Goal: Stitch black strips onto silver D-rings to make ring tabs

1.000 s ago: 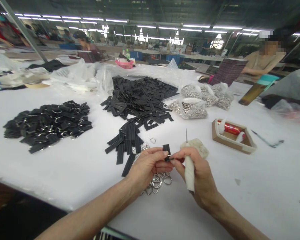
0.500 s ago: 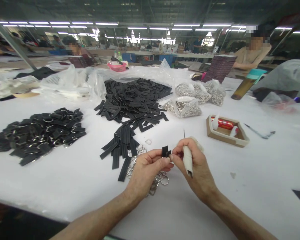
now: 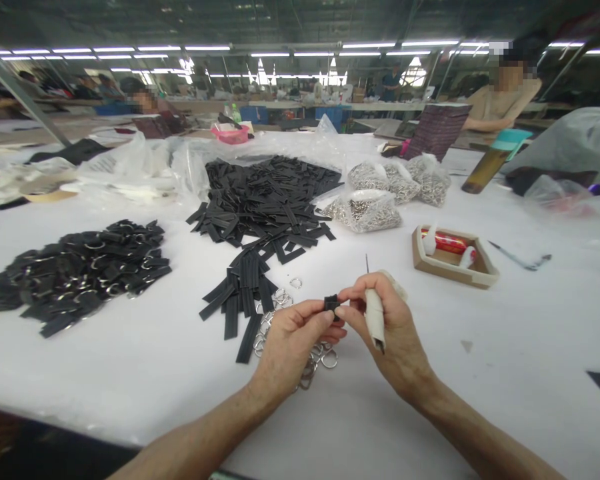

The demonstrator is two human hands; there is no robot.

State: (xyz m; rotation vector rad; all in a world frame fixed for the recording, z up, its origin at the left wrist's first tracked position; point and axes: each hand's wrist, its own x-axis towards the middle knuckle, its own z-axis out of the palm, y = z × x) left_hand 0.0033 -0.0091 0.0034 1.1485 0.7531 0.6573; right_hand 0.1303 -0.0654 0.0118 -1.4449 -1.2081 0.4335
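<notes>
Between my two hands is a black strap piece [image 3: 331, 305], folded over on itself. My left hand [image 3: 293, 337] pinches it from the left with thumb and fingers. My right hand [image 3: 387, 327] presses the strap's right side with thumb and forefinger, and also keeps a thin pointed tool with a pale wrapped handle [image 3: 375, 320] in its grip, tip upward. Whether a ring sits inside the fold is hidden. Under and beside my left hand lie loose metal D-rings [image 3: 329, 359]. Flat black straps [image 3: 247, 283] lie just left of them.
A large heap of black straps [image 3: 270, 193] lies behind. At left is a pile of straps with rings [image 3: 85, 267]. Bags of rings [image 3: 367, 211], a small box with glue bottles [image 3: 455, 270], tweezers-like tool [image 3: 520, 258] and a tilted bottle [image 3: 493, 163] are at right. People work beyond.
The strap's end has been folded down, and my right thumb and forefinger have closed over it beside my left fingers. The view has shifted slightly.
</notes>
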